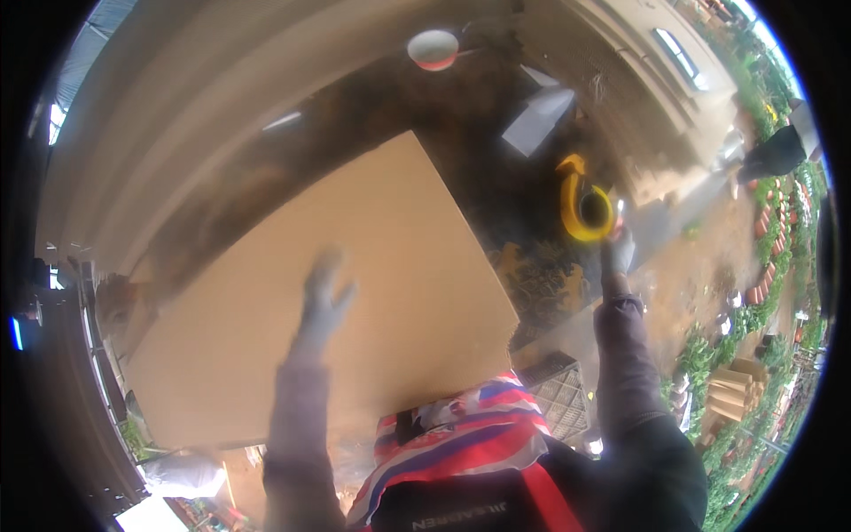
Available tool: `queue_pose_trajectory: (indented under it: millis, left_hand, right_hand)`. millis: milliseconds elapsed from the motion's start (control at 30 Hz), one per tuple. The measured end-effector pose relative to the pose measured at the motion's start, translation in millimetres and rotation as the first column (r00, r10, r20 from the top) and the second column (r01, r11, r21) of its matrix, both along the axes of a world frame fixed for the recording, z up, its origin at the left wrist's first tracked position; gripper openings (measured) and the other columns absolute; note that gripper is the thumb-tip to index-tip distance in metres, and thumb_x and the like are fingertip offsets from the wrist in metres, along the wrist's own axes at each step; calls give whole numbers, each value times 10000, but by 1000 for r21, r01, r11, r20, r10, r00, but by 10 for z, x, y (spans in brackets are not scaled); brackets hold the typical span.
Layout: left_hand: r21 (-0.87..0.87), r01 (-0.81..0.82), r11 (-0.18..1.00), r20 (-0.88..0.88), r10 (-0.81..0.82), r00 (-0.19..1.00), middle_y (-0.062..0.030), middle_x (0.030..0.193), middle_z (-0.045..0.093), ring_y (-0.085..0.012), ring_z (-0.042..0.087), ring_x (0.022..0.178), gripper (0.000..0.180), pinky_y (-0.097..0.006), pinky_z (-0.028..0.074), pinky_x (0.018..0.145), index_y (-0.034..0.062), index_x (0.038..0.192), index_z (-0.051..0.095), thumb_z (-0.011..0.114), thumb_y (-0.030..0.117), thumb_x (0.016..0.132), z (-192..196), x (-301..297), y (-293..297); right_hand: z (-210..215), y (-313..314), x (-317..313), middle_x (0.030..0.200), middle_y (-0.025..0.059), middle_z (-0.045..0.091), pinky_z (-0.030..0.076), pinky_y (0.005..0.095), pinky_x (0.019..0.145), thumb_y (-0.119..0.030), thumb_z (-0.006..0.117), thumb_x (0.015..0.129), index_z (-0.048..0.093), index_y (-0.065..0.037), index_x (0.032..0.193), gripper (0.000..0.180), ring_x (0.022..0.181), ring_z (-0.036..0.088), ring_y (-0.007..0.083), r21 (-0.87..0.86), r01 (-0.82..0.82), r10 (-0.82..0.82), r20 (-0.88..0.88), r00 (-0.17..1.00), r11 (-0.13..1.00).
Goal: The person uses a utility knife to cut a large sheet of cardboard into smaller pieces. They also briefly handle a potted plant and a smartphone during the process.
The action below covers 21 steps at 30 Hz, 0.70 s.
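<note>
Cardboard panel (390, 257): broad, lying across the dark surface (346, 115), directly in front of the body. Left hand (324, 293) blurred over its middle, thumb well apart from fingers, gripping nothing; contact with panel unclear. Right hand (620, 249) with fingers closed on yellow tape dispenser (571, 208), right of panel. Farther off: red-and-white bowl (433, 50), pale sheet (538, 122). Low right: dark crate (557, 388).

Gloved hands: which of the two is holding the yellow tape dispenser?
The right hand, out at the picture's right, holds the yellow tape dispenser. The left hand holds nothing, its fingers apart over the large brown cardboard.
</note>
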<state>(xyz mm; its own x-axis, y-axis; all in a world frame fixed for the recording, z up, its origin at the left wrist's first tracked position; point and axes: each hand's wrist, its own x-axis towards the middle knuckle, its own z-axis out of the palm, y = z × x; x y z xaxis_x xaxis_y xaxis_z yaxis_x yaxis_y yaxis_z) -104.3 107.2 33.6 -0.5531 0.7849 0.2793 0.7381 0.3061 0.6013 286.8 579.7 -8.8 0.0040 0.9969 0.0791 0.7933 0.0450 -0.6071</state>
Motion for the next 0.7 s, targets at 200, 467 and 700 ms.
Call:
queue_pose_trajectory:
  millis: [200, 467, 700]
  left_hand:
    - [-149, -171, 974, 201, 199, 959, -186, 1414, 501, -324, 439, 1341, 582, -385, 342, 1111, 27, 1377, 500, 657, 333, 908, -21, -1231, 1736]
    - [-517, 0, 856, 166, 100, 981, -149, 1394, 537, -280, 492, 1305, 609, -359, 347, 1095, 54, 1380, 510, 541, 480, 946, -455, -1547, 2526]
    - [-454, 90, 886, 367, 95, 925, -125, 1279, 616, -241, 610, 1126, 488, -370, 473, 960, 51, 1294, 577, 584, 391, 945, -453, -1146, 2320]
  right_hand:
    - [-177, 76, 21, 1033, 212, 680, 482, 408, 852, -234, 655, 813, 629, -9, 1178, 431, 971, 650, 332, -30, -135, 131, -100, 986, 990]
    - [210, -766, -300, 1135, 139, 637, 479, 328, 920, -154, 630, 916, 551, -21, 1305, 419, 1042, 608, 243, 9, -525, 508, -267, 819, 851]
    - [120, -1938, -671, 1362, 184, 557, 408, 329, 1049, -413, 508, 998, 460, 4, 1396, 579, 1241, 544, 266, -504, -795, 599, -537, 594, 337]
